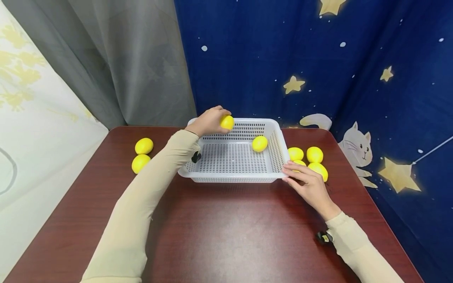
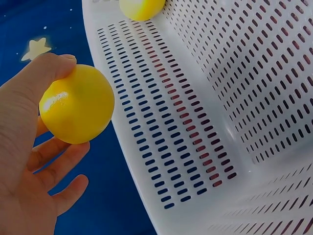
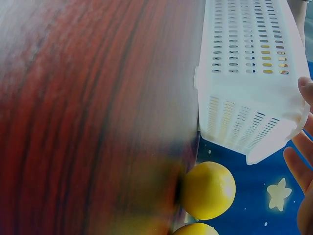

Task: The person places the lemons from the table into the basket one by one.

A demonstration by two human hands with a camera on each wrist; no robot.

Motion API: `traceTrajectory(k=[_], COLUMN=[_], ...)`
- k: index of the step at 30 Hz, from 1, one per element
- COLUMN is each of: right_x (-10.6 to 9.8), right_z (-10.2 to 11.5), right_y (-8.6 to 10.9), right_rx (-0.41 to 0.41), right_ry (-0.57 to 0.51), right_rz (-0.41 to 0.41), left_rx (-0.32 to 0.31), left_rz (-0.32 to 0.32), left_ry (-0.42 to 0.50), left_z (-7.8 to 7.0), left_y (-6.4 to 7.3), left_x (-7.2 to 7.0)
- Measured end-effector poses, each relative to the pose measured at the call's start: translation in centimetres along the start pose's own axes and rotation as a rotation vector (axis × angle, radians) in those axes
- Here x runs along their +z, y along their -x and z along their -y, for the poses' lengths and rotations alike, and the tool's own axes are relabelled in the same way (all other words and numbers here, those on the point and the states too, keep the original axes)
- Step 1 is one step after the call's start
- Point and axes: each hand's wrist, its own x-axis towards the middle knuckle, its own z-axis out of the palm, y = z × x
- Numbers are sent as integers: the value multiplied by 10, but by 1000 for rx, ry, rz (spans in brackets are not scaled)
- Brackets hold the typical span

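Observation:
My left hand (image 1: pixel 211 121) grips a yellow lemon (image 1: pixel 227 122) above the back left part of a white slotted plastic basket (image 1: pixel 230 175). In the left wrist view, thumb and fingers curl round that lemon (image 2: pixel 78 105), close to the basket's rim. Another lemon (image 1: pixel 260 144) lies inside the basket toward its right end. My right hand (image 1: pixel 307 184) holds the basket's front right corner, fingers over the rim and thumb at the front. The right wrist view has the basket (image 3: pixel 249 88) at that corner, with fingers (image 3: pixel 304 147) partly out of frame.
Two lemons (image 1: pixel 144 146) lie on the brown table (image 1: pixel 226 232) left of the basket. Several more lemons (image 1: pixel 314 155) are grouped to its right, near the right hand. A blue starry curtain (image 1: pixel 247 59) and a grey curtain (image 1: pixel 141 63) hang behind the table.

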Motion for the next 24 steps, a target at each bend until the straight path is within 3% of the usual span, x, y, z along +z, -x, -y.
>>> traceTrajectory(k=[14,24], right_x=[0,2], right_z=[0,-2], right_y=[0,1], right_rx=[-15,-43], right_ry=[5,-5], right_rz=[-9,-35], left_rx=[35,24], left_rz=[31,44], left_ry=[-40,-51], left_z=[-8,-14], left_y=[-7,-11], left_x=[11,20])
